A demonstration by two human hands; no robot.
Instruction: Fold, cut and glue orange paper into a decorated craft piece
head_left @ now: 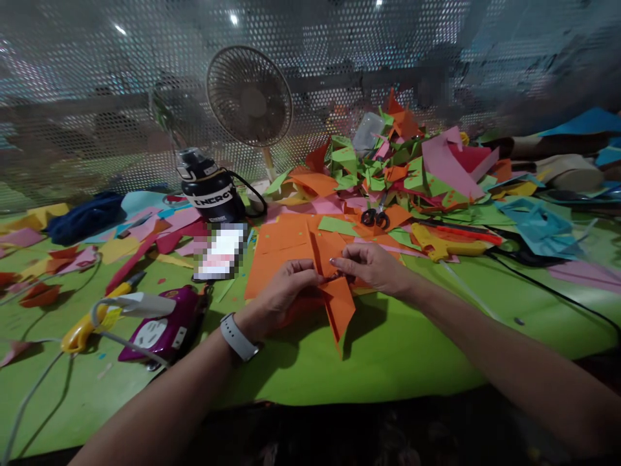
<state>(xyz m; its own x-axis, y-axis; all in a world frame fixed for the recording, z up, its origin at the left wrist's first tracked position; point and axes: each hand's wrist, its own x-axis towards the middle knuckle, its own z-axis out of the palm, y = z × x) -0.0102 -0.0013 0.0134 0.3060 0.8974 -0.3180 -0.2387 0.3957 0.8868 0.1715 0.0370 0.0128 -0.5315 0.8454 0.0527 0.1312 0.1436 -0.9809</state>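
A folded orange paper pinwheel [339, 303] stands on edge over the table, one pointed blade aimed down toward me. My left hand [290, 285] pinches its left side near the middle, thumb and fingers together. From the right, my right hand [372, 264] closes its thumb and index finger on the centre folds. Small dark bits show between the hands at the centre; I cannot make out what they are. Beneath lie flat orange sheets [272, 249], partly hidden by the left hand. Black-handled scissors [375, 219] rest just beyond the right hand.
A yellow glue gun [444, 243] lies to the right, its cord trailing. At left are a phone [220, 252], a purple power strip [162, 327] with a white plug, and another yellow glue gun [80, 330]. Behind stand a black bottle [213, 194], a fan [250, 97] and heaped paper scraps [383, 165].
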